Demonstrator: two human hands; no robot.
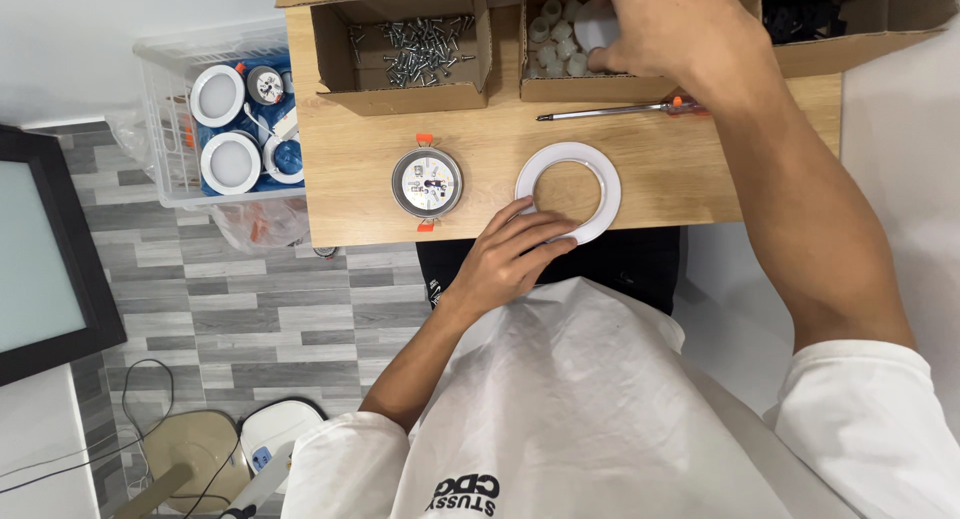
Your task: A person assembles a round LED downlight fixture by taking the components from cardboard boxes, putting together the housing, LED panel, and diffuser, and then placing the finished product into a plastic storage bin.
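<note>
We are pressing our left hand [510, 254] on the flat white plastic ring [568, 192], while our right hand [655, 24] is grasping a white round cap [597, 26] inside the cardboard box [560, 84].

Looking straight down from a head-worn camera, from above the wearer's chest. Facing the wooden table [640, 184] in the upper middle, with its far edge toward the top of the frame. Sitting close enough for the arms and white shirt [600, 399] to be filling the lower half. Taking in grey plank floor [250, 309] at left. Sharing nothing with any second view.
</note>
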